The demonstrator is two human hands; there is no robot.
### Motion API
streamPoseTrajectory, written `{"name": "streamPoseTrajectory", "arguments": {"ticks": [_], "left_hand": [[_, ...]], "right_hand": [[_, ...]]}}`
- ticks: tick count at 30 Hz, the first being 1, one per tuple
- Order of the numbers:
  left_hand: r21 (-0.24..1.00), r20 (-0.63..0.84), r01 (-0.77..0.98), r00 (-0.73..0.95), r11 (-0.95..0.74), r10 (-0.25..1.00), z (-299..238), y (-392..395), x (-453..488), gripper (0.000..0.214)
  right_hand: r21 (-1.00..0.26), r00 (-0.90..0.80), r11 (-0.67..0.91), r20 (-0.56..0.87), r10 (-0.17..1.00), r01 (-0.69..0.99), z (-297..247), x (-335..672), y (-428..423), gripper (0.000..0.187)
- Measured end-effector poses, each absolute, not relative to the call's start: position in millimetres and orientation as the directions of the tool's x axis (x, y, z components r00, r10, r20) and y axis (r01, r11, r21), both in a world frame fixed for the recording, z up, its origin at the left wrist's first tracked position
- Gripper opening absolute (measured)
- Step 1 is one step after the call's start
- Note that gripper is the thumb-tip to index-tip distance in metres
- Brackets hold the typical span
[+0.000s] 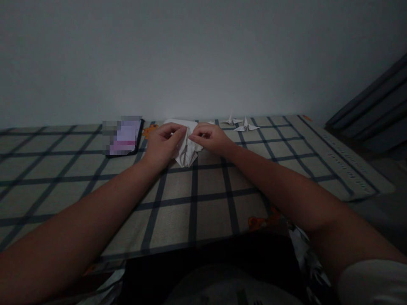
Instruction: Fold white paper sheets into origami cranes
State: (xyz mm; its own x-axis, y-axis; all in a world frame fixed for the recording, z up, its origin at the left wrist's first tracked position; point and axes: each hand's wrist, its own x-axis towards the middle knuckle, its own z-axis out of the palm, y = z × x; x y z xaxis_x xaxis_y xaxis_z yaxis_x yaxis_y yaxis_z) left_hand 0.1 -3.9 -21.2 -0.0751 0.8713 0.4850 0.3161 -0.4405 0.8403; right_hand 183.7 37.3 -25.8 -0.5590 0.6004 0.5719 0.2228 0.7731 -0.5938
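Observation:
Both hands meet over a partly folded piece of white paper (187, 153) on a checked cloth (178, 190). My left hand (161, 143) pinches the paper's left side with curled fingers. My right hand (210, 137) pinches its top right edge, fingers pressed together. The paper's pointed lower end hangs toward me between the hands. More white paper (182, 123) lies flat just behind the hands.
A phone (123, 137) lies to the left of my left hand. Two small folded white paper cranes (240, 123) stand at the back right near the wall. The cloth's right edge (356, 169) falls off toward a dark floor and a striped object.

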Motion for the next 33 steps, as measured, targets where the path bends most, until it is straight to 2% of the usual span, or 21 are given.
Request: {"name": "streamPoseTrajectory", "arguments": {"ticks": [9, 18, 33], "left_hand": [[0.838, 0.494, 0.296, -0.054, -0.459, 0.868, -19.2, -5.3, 1.9, 0.015], [0.884, 0.445, 0.17, -0.019, -0.436, 0.895, -21.8, -1.8, 0.8, 0.017], [0.837, 0.517, 0.234, -0.043, -0.495, 0.855, -23.1, -1.1, 0.5, 0.011]], "right_hand": [[-0.539, -0.57, 0.827, 0.634, 0.523, 0.16, -27.5, 183.4, 40.0, 0.033], [-0.559, -0.546, 0.813, 0.636, 0.545, 0.162, -27.9, 184.0, 38.9, 0.03], [-0.531, -0.582, 0.83, 0.625, 0.52, 0.172, -26.6, 184.3, 38.9, 0.032]]}}
